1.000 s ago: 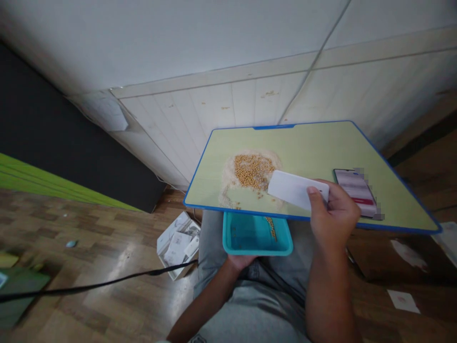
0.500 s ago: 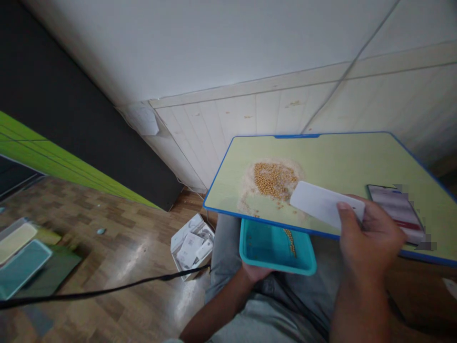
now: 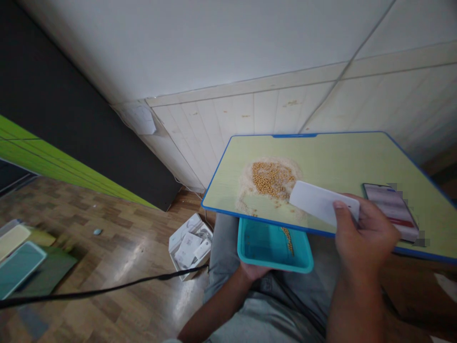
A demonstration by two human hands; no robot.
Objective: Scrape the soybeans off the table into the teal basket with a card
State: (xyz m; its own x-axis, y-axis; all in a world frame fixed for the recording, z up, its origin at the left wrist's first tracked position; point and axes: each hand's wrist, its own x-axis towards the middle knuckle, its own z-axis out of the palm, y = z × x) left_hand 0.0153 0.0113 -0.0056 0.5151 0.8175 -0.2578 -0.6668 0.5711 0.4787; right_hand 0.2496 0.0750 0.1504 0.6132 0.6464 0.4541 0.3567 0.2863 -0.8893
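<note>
My right hand [image 3: 366, 236] grips a white flat scraper [image 3: 319, 201] whose far end rests beside a pile of yellow beans [image 3: 272, 178] ringed by pale grains on a green table with a blue rim [image 3: 342, 152]. My left hand [image 3: 253, 271] is under a teal tray [image 3: 273, 245], holding it below the table's near edge. A short line of beans [image 3: 287, 238] lies inside the tray. Most of my left hand's fingers are hidden beneath the tray.
A phone [image 3: 391, 209] lies on the table to the right of my right hand. An open white box [image 3: 190, 245] with packets sits on the wooden floor, and a black cable [image 3: 107, 289] runs across it. Flat trays [image 3: 17, 259] lie far left. A panelled wall stands behind the table.
The view swung left between the earliest frame and half a second ago, then held almost steady. The scraper, tray and hands keep the same places relative to the table.
</note>
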